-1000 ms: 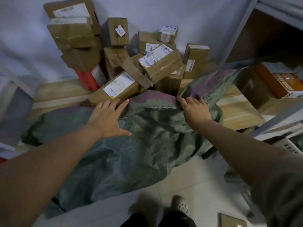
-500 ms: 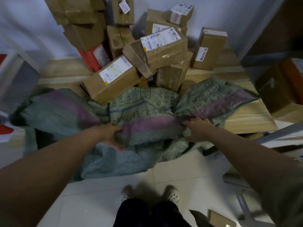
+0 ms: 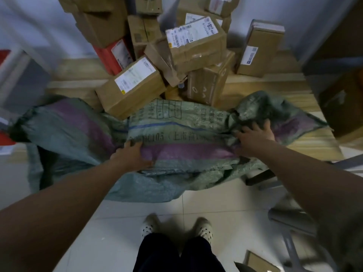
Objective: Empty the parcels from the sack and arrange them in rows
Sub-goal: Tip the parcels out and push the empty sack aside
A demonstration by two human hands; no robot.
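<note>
Right now both hands clutch the green woven sack (image 3: 182, 134): the left hand (image 3: 131, 154) pinches a fold, the right hand (image 3: 253, 138) bunches fabric. It droops over the wooden platform's (image 3: 265, 89) front edge, below heaped parcels (image 3: 176, 52).

Both arms outstretched, left hand (image 3: 132, 154) and right hand (image 3: 253, 138) gripping

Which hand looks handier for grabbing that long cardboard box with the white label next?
Probably the left hand: it grips the green woven sack just below the long cardboard box with the white label. The right hand grips the sack further right.
</note>
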